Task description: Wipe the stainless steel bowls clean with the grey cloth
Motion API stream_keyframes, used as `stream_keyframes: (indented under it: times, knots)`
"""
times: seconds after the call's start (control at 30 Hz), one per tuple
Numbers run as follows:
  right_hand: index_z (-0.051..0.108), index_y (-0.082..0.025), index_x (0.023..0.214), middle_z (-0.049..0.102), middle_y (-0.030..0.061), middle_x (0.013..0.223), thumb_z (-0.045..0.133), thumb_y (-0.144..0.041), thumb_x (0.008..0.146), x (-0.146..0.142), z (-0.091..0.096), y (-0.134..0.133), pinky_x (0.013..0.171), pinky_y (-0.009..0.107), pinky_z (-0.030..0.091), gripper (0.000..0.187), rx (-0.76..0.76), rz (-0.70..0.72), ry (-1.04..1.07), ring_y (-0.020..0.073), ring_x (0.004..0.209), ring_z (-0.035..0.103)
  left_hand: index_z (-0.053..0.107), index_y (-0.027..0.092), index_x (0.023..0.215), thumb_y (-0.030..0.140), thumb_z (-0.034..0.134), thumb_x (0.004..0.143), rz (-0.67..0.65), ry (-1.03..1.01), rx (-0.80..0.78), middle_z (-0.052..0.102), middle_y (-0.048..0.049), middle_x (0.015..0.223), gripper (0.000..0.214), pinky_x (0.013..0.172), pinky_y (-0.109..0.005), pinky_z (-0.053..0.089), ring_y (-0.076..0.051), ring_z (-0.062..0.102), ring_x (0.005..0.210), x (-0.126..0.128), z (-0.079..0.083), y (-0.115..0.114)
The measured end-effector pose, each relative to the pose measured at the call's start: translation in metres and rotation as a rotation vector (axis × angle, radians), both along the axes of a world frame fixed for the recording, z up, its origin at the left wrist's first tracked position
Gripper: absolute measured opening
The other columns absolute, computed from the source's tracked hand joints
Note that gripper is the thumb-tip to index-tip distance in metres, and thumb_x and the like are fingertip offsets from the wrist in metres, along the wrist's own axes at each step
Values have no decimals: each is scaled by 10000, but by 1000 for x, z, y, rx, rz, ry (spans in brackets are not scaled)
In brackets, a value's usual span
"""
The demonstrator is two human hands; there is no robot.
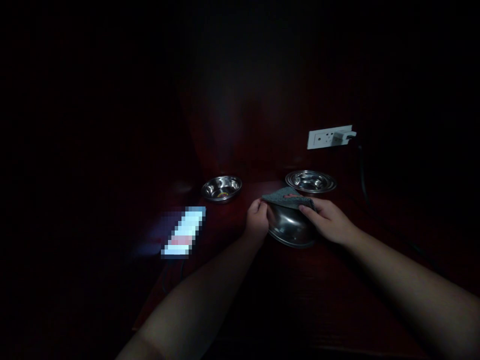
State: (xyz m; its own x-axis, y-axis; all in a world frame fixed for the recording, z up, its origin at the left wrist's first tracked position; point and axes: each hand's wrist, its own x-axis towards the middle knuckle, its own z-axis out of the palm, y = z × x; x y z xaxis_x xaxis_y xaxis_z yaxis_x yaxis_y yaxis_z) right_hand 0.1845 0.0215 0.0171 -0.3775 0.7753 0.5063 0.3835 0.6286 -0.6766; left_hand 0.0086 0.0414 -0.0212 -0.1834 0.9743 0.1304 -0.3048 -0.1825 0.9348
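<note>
A grey cloth (285, 196) with a reddish mark lies over the upper part of a shiny metal bowl (290, 225). The bowl looks tipped over, its rounded outside facing me and its rim low and near. My left hand (257, 220) is closed at the left corner of the cloth, beside the bowl. On the other side, my right hand (332, 220) pinches the cloth's right end, thumb on top. Darkness hides the fingers beneath, so I cannot tell how far either hand also grips the bowl.
One metal bowl (222, 189) stands at the back left, and stacked metal dishes (310, 181) at the back right. A bright, pixelated screen (185, 232) lies on the left of the dark red table (232, 220). A wall socket (330, 137) holds a plug with a cable (362, 175).
</note>
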Motion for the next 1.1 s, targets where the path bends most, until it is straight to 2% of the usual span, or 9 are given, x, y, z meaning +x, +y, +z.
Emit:
stream_keyframes:
  times: [0.17, 0.33, 0.43, 0.73, 0.97, 1.1]
  knots:
    - [616, -217, 1177, 642, 41, 1185, 483, -331, 862, -3, 3, -3, 976, 409, 434, 360, -13, -46, 4, 246, 1111, 583, 616, 166, 885, 294, 521, 794, 6, 8, -15, 660, -20, 771, 184, 719, -264, 461, -133, 604, 703, -1, -1, 2]
    - [636, -205, 1145, 632, 49, 1199, 516, -314, 835, -4, 6, -3, 1001, 418, 410, 350, -12, -115, -31, 248, 1139, 563, 638, 158, 922, 266, 521, 799, 50, 20, -9, 678, -76, 965, 201, 849, -309, 450, -168, 620, 877, -2, -1, 2]
    - [647, -195, 1127, 649, 61, 1169, 538, -313, 816, -2, 4, 0, 954, 437, 445, 350, -21, -166, -40, 264, 1080, 597, 645, 159, 950, 258, 521, 804, 53, 38, -25, 670, -91, 1037, 215, 891, -326, 439, -179, 614, 944, -2, 1, 1]
    - [662, -180, 1094, 709, 61, 998, 487, -361, 842, 0, 6, 1, 830, 399, 499, 356, -23, -241, -142, 253, 889, 657, 638, 157, 975, 261, 506, 818, 45, 33, -46, 672, -89, 1018, 230, 873, -325, 453, -173, 621, 912, -1, 2, 2]
    - [662, -203, 1085, 716, 41, 966, 498, -358, 834, 1, 4, 3, 785, 378, 510, 337, -18, -238, -133, 241, 832, 662, 644, 160, 955, 253, 504, 819, 48, 36, -40, 670, -87, 1031, 215, 882, -321, 449, -174, 616, 937, -1, 1, 2]
    - [652, -202, 1109, 702, 46, 1031, 499, -354, 834, 2, 4, 3, 786, 388, 510, 350, -7, -217, -128, 245, 852, 657, 643, 165, 972, 265, 511, 819, 47, 34, -37, 673, -83, 1013, 226, 871, -319, 454, -171, 619, 916, -1, 1, 2]
